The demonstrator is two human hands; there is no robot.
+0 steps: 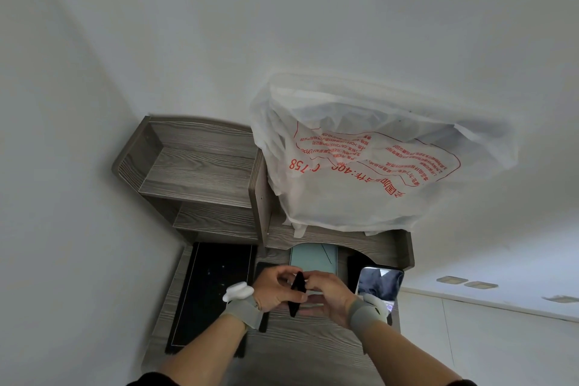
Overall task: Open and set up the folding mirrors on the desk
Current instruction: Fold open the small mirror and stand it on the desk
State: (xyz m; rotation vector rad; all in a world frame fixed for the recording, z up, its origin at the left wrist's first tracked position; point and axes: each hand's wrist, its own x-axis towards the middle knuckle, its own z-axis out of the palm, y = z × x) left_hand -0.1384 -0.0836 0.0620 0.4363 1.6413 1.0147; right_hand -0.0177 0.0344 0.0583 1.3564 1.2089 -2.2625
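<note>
Hands: both are working together just above the near middle of the counter (313, 351), closing on one small dark folding mirror (297, 293).
Left hand (275, 290): fingers are curling round the mirror's left side, thumb toward its top edge, gripping it.
Right hand (329, 293): fingers are pinching the mirror's right side from the other flank, also gripping it.
Mirror in hand: it is standing edge-on to the camera, so whether its leaves are parting yet cannot be told.
Mirror already set up (380, 287): it is leaning open at the right of the counter, just beside the right wrist, showing a reflection.
Pale green panel (313, 260): it is lying flat on the counter, just beyond the hands.
Black mat (213, 288): it is lying flat at the left of the counter.
Plastic bag (369, 166): it is hanging over the far shelf (200, 172) side, well apart from the work.
Handling: the mirror is looking thin, light and stiff, with a probably fragile, smudge-prone glass face, so holding by the outer edges of each leaf and opening gently at the hinge seems wisest.
</note>
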